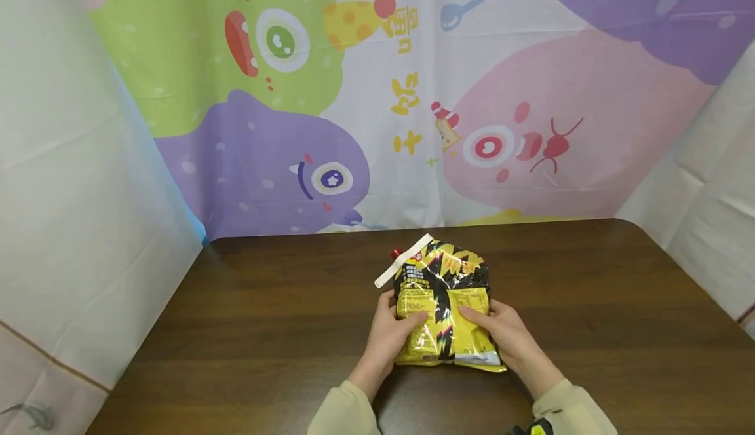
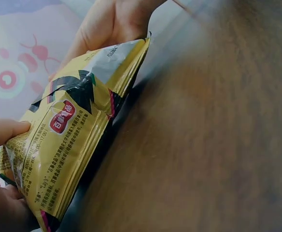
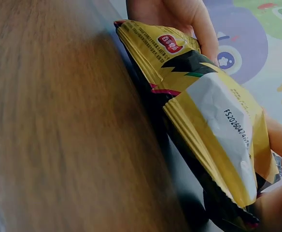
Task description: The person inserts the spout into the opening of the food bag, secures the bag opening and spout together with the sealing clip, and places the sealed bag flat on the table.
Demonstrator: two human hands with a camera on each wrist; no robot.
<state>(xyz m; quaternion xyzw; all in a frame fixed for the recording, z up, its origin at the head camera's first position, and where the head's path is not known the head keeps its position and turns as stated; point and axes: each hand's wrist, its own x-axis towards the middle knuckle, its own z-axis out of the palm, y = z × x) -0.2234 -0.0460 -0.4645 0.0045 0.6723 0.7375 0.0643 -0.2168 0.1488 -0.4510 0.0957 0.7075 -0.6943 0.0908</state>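
Observation:
A shiny yellow-and-black snack bag is held between both hands over the table, its printed back toward the head camera. My left hand grips its left side, thumb on the front and fingers behind. On the right side, my right hand holds it the same way. A white strip, like a bag clip, lies slantwise at the bag's upper left corner. Behind that strip shows a small red piece, mostly hidden. The bag's crimped bottom edge faces the wrist cameras; in the right wrist view a pale date panel is creased.
The dark brown wooden table spreads out around the hands. A cloth with cartoon monsters hangs at the table's back edge. Pale sheets hang on both sides.

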